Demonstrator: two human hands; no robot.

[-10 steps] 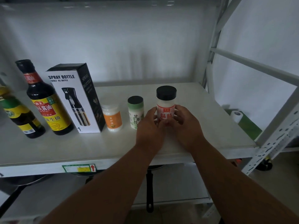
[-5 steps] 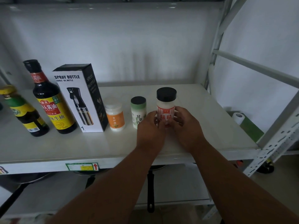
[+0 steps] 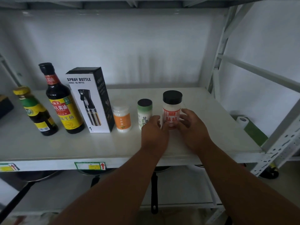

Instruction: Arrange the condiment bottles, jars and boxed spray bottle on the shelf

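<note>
A row stands on the white shelf (image 3: 203,143): a green-and-yellow bottle (image 3: 36,114), a dark soy sauce bottle (image 3: 62,104), the boxed spray bottle (image 3: 90,101), an orange-labelled jar (image 3: 122,118), a green-capped jar (image 3: 144,111) and a black-capped jar with a red label (image 3: 172,109). My left hand (image 3: 154,132) and my right hand (image 3: 193,129) flank the red-labelled jar low down. The left thumb tip touches its lower left. The right fingers are spread, a small gap off its right side. The jar stands upright on the shelf.
The shelf's right part beyond the jars is bare up to the metal upright (image 3: 217,65). A green-wrapped roll (image 3: 250,129) lies past the right edge. Pans with a black handle (image 3: 154,192) sit on the lower shelf. A dark object (image 3: 4,106) is at the far left.
Both hands gripped the red-labelled jar before; now their fingers have loosened and the right hand has drawn slightly off it. The view has shifted a little left.
</note>
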